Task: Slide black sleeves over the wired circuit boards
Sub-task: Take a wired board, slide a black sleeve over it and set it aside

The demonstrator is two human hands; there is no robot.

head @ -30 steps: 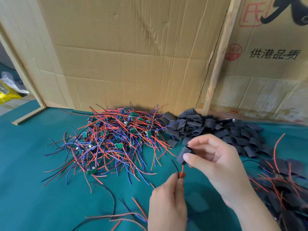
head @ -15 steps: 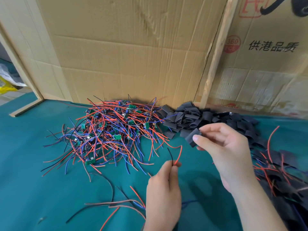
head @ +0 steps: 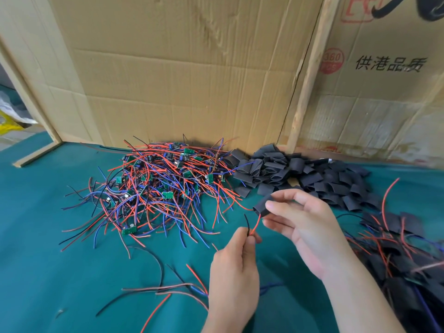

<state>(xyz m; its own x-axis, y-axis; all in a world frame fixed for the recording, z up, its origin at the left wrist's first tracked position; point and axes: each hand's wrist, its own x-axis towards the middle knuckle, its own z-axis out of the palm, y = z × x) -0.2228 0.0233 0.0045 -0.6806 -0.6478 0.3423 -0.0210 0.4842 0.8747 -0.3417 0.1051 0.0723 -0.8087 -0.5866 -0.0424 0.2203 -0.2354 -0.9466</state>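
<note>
Pinching a pair of thin wires, one red and one black (head: pixel 251 225), your left hand (head: pixel 234 272) sits nearest you at the bench's near edge, thumb and fingers closed together on them; their free tips point up and away. Just beyond, your right hand (head: pixel 304 227) holds a black sleeve (head: pixel 263 205) between thumb and fingertips, its open end just above the wire tips, not yet over them. Loose wires (head: pixel 165 288) lie on the green bench cover (head: pixel 48 272) to the left. Sleeved boards (head: pixel 406 248) crowd the right edge. Farther back, the pile of wired circuit boards (head: pixel 156 188) lies left of the heap of black sleeves (head: pixel 307 174), against cardboard sheets (head: pixel 182 68) at the far edge.
</note>
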